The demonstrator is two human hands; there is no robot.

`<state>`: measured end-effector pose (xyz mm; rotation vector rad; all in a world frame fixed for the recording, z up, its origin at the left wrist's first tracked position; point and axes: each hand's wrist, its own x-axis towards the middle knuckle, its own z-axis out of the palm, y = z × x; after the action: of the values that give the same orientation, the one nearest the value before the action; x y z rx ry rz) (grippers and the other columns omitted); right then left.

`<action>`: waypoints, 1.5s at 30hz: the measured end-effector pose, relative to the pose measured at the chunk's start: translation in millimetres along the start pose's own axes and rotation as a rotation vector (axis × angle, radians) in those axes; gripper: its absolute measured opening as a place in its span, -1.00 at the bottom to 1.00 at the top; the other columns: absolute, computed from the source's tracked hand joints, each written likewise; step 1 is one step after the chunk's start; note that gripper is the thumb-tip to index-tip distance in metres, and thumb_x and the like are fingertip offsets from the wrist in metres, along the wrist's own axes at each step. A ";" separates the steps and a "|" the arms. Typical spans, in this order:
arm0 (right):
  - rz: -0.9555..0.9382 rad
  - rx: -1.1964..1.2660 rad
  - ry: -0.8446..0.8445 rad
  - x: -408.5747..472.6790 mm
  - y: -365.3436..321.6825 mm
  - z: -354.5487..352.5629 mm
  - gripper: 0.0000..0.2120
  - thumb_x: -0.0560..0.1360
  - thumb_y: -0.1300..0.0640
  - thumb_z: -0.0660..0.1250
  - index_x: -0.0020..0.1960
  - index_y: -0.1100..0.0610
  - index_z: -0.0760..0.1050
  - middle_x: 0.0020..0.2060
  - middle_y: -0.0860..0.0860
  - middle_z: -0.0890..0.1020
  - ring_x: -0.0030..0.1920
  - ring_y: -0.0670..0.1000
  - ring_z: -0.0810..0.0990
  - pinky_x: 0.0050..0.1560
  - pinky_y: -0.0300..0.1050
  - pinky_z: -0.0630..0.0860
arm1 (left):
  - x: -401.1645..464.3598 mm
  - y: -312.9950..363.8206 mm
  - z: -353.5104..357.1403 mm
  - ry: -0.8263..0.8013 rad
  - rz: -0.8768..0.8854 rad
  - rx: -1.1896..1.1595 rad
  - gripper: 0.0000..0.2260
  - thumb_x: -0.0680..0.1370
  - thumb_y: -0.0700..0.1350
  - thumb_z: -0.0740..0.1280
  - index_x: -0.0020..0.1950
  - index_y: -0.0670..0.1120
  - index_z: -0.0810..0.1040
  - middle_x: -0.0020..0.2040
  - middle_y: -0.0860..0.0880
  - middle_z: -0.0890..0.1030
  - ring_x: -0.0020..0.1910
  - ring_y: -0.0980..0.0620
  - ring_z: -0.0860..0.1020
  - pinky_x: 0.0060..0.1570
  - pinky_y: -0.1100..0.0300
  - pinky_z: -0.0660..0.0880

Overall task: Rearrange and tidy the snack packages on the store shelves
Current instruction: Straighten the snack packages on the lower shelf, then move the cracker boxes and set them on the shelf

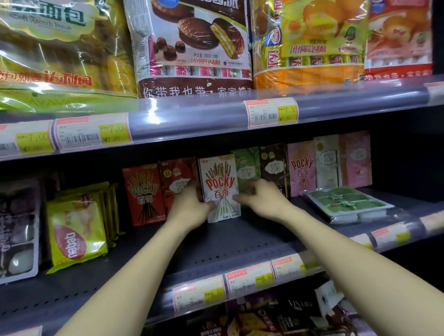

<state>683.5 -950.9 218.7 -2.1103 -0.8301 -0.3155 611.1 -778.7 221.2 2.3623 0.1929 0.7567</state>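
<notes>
Mid-task. Left hand (189,208) and right hand (260,200) grip white Pocky box (220,187) by its sides, upright on middle shelf (220,248), forward of box row (301,167). Green tray (348,204) lies flat, unsorted.

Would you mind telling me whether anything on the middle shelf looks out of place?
The green tray pack lies flat in front of the upright pink boxes. The white Pocky box, held between left hand and right hand, stands forward of its row.
</notes>
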 end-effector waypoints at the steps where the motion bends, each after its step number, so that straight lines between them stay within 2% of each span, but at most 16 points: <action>1: -0.003 -0.008 0.010 -5.4 -1.5 -1.0 -0.70 0.51 0.02 0.38 0.17 0.14 0.57 0.11 0.06 0.65 0.09 0.03 0.59 -0.04 -0.24 0.38 | -7.5 4.1 -3.0 0.019 0.016 0.033 -0.59 0.46 -0.05 0.46 0.26 -0.08 0.45 0.17 -0.06 0.61 0.14 -0.07 0.57 -0.02 0.21 0.45; 4: -0.024 -0.019 0.029 -29.2 -6.1 -1.8 -0.66 0.49 -0.01 0.39 0.19 0.15 0.57 0.04 0.05 0.66 0.01 -0.04 0.58 -0.05 -0.24 0.40 | -40.8 13.7 -9.5 0.090 0.147 0.096 -0.62 0.46 0.00 0.44 0.23 -0.01 0.48 0.09 -0.02 0.62 0.08 -0.05 0.58 0.03 0.10 0.52; 8: -0.176 -0.096 0.086 -70.4 -8.3 0.2 -0.77 0.52 -0.02 0.36 0.11 0.07 0.57 -0.12 -0.01 0.67 -0.07 0.01 0.62 0.00 0.00 0.55 | -95.4 19.5 -10.5 0.122 0.402 0.028 -0.72 0.49 -0.04 0.41 0.18 0.05 0.49 0.03 0.11 0.58 -0.01 0.09 0.56 0.00 0.02 0.55; 10: -0.244 -0.130 0.102 -89.2 -7.1 1.8 -0.77 0.52 -0.01 0.35 0.11 0.08 0.56 -0.10 -0.02 0.67 -0.05 0.01 0.62 -0.01 0.05 0.55 | -118.4 19.5 -9.5 0.115 0.499 0.060 -0.71 0.51 -0.05 0.40 0.20 0.04 0.48 0.07 0.11 0.57 0.04 0.10 0.55 0.01 0.03 0.55; 13: -0.365 -0.112 0.219 -120.7 0.4 4.9 -0.78 0.52 0.06 0.36 0.10 0.15 0.57 -0.04 0.03 0.66 0.00 0.02 0.61 0.02 -0.03 0.54 | -151.2 13.0 -2.9 0.093 0.588 0.103 -0.71 0.51 -0.11 0.38 0.21 -0.05 0.50 0.09 0.04 0.57 0.09 0.04 0.55 0.05 0.08 0.51; 16: -0.527 -0.156 0.309 -156.5 17.9 13.0 -0.82 0.49 0.20 0.37 0.05 0.27 0.59 0.00 0.12 0.66 0.07 0.06 0.58 0.13 -0.14 0.47 | -183.3 -0.9 9.7 0.043 0.658 0.169 -0.73 0.49 -0.17 0.42 0.17 -0.15 0.54 0.06 -0.04 0.59 0.08 -0.04 0.55 0.11 0.08 0.46; 20: -0.606 -0.241 0.338 -186.8 42.1 24.9 -0.79 0.45 0.26 0.41 0.05 0.33 0.60 0.15 0.19 0.61 0.22 0.14 0.55 0.33 -0.03 0.41 | -209.3 -18.9 26.0 0.047 0.683 0.221 -0.74 0.45 -0.22 0.47 0.12 -0.19 0.59 0.10 -0.08 0.61 0.28 -0.08 0.49 0.30 0.07 0.39; 25: -0.601 -0.231 0.295 -209.6 57.1 35.2 -0.76 0.47 0.22 0.41 0.09 0.31 0.59 0.18 0.19 0.58 0.24 0.09 0.49 0.33 -0.11 0.40 | -234.6 -35.3 48.9 -0.059 0.606 0.237 -0.68 0.46 -0.17 0.47 0.19 -0.13 0.56 0.16 -0.05 0.59 0.26 -0.03 0.51 0.20 0.13 0.48; 30: -0.377 -0.204 0.143 -227.8 79.7 45.4 -0.70 0.48 0.14 0.42 0.17 0.23 0.54 0.18 0.12 0.58 0.23 0.09 0.52 0.23 -0.27 0.35 | -239.7 -53.3 65.1 -0.112 0.351 0.176 -0.66 0.53 0.00 0.38 0.28 0.02 0.47 0.20 0.09 0.55 0.20 0.09 0.48 0.04 0.20 0.48; 34: -0.138 -0.220 0.053 -233.5 107.0 50.6 -0.64 0.51 0.03 0.39 0.25 0.14 0.47 0.18 0.03 0.55 0.23 0.04 0.49 0.17 -0.16 0.42 | -238.2 -68.2 78.4 -0.152 0.203 0.234 -0.60 0.53 0.08 0.35 0.33 0.07 0.39 0.23 0.09 0.51 0.22 0.07 0.45 0.02 0.20 0.40; 40: 0.315 -0.102 0.177 -228.4 142.6 55.2 -0.49 0.45 -0.10 0.43 0.26 0.16 0.39 0.18 0.09 0.46 0.19 0.11 0.44 0.05 -0.11 0.34 | -222.4 -92.9 94.3 -0.210 -0.079 0.268 -0.36 0.48 0.20 0.36 0.48 0.00 0.26 0.40 -0.09 0.37 0.36 -0.13 0.34 0.26 0.04 0.35; 45: 0.640 0.122 0.258 -210.2 156.9 65.9 -0.29 0.45 -0.19 0.38 0.38 0.22 0.24 0.34 0.18 0.34 0.31 0.18 0.36 0.14 -0.06 0.27 | -211.3 -105.9 107.1 -0.255 -0.246 0.315 -0.21 0.45 0.35 0.28 0.54 -0.01 0.13 0.46 -0.14 0.25 0.43 -0.20 0.23 0.35 -0.05 0.30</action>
<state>625.0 -1063.5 -20.1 -2.0410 -0.0053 -0.1792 503.3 -820.0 -11.2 2.6372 0.5141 0.3211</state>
